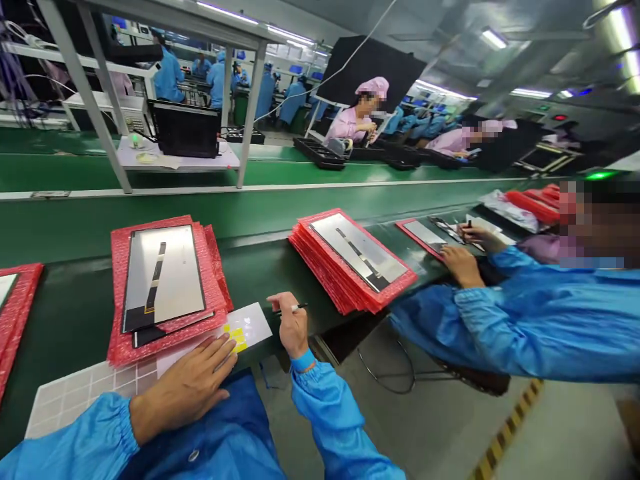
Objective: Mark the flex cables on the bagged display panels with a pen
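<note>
My left hand (187, 380) lies flat, fingers stretched out, on a white sheet (257, 321). Its fingertips touch the yellow stickers (239, 338) on that sheet. My right hand (293, 327) is closed round a thin black pen (299, 307), just off the sheet's right end. Beyond my left hand is a stack of red bubble-wrap bags (117, 267). On top lies a display panel (175, 267) with a dark ribbon cable, and the edge of another shows beneath it. Under my left forearm is a pale sheet with a grid (65, 400).
A second stack of red bags (320, 267) bears a display panel (357, 247) on the right. More red bags (23, 320) lie at far left. A co-worker in blue (540, 313) sits at right, hands over the bench. A metal shelf frame (250, 113) stands behind the green bench.
</note>
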Tool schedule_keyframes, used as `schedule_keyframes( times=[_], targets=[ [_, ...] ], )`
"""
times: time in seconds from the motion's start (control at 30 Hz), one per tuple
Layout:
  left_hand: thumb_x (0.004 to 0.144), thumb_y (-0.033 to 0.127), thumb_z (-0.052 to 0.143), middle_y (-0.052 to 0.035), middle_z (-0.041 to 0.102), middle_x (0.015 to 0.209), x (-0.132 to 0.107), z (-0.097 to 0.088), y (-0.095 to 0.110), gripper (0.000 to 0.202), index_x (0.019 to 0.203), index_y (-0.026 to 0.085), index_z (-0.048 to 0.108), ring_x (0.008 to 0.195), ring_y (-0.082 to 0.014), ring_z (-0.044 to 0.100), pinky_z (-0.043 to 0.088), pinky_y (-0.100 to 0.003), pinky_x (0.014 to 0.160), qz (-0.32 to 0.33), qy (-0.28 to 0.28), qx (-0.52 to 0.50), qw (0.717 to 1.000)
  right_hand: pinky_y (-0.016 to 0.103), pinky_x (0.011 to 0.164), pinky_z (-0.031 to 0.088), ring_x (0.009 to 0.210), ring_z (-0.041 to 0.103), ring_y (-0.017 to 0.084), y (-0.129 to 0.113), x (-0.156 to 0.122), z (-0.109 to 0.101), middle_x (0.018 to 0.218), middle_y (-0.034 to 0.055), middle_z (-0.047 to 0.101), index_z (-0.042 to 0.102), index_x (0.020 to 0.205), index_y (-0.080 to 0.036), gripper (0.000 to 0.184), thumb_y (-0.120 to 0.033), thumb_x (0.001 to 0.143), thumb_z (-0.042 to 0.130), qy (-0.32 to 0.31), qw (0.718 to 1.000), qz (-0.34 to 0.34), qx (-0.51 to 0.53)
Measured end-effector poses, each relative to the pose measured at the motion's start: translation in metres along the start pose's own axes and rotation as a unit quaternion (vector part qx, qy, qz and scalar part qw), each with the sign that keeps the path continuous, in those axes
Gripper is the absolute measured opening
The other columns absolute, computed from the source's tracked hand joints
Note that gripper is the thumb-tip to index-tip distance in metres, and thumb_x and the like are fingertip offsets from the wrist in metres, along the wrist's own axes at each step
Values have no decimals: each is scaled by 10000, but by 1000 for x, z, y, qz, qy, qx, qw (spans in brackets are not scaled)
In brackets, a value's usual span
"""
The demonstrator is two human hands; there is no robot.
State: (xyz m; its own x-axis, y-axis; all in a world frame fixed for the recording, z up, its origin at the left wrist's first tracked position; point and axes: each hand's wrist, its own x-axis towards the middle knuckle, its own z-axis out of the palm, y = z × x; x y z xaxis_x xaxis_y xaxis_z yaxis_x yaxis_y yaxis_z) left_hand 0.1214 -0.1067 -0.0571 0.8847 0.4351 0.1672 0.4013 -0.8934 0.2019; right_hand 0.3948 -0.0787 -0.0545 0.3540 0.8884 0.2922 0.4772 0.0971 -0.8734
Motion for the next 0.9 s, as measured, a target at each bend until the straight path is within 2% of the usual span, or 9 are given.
schedule_keyframes(
  times=[0.1,0.17,0.2,0.3,0.37,0.5,0.67,0.8,0.9],
  targets=[
    [1039,338,555,-150,489,1601,13,1,-9,544,1545,167,450,1510,-332,434,432,-474,1219,12,32,-10,999,256,466,405,461,520,137,2,-8,0,490,-3,511,757,701,-164,774,-700,1047,319,-48,997,47,48],
    [1055,351,532,-151,504,1589,18,4,-13,538,1550,152,453,1506,-333,440,441,-467,1217,10,42,-8,999,252,406,342,380,436,119,4,-13,0,414,-35,418,743,670,-156,793,-763,1003,355,-78,991,73,77],
    [1062,354,520,-151,502,1590,18,6,-15,540,1556,148,447,1505,-334,441,449,-467,1212,10,44,-8,999,250,400,338,373,429,115,4,-15,0,411,-41,420,740,677,-154,760,-772,978,415,-89,989,83,88],
    [1083,341,467,-138,468,1618,16,16,-19,545,1591,155,399,1515,-325,428,470,-469,1198,12,44,-22,999,242,418,380,396,473,113,2,-18,-3,462,-46,516,750,784,-156,523,-661,894,667,-110,982,108,107],
    [1087,327,454,-129,445,1634,14,21,-22,552,1610,170,370,1526,-319,411,472,-473,1197,12,45,-39,998,240,434,410,411,505,117,-1,-18,-6,491,-51,560,761,873,-161,384,-545,852,758,-121,978,122,114],
    [1073,300,484,-118,395,1665,11,24,-25,585,1631,210,335,1544,-311,378,459,-479,1206,-7,32,-85,996,260,488,489,464,583,139,-5,-16,-13,571,-20,652,797,951,-168,275,-421,851,760,-145,972,137,122],
    [1052,293,525,-110,243,1729,12,17,-19,627,1643,264,315,1551,-331,361,433,-508,1216,-58,-4,-123,991,284,592,586,680,726,196,-5,-15,-15,886,79,809,844,911,-180,198,-349,831,780,-173,974,104,106],
    [1054,295,524,-104,227,1734,14,12,-13,654,1659,270,274,1554,-336,354,414,-520,1225,-73,-41,-124,989,320,701,632,778,777,238,-5,-18,-11,898,79,836,855,945,-192,183,-303,810,802,-193,972,95,92],
    [1050,312,549,-73,236,1735,15,8,-10,694,1668,308,235,1548,-311,376,395,-487,1244,-91,-51,-129,986,317,688,629,737,780,235,-4,-21,-8,864,74,840,859,894,-201,127,-281,811,805,-203,974,77,72]
  ],
)
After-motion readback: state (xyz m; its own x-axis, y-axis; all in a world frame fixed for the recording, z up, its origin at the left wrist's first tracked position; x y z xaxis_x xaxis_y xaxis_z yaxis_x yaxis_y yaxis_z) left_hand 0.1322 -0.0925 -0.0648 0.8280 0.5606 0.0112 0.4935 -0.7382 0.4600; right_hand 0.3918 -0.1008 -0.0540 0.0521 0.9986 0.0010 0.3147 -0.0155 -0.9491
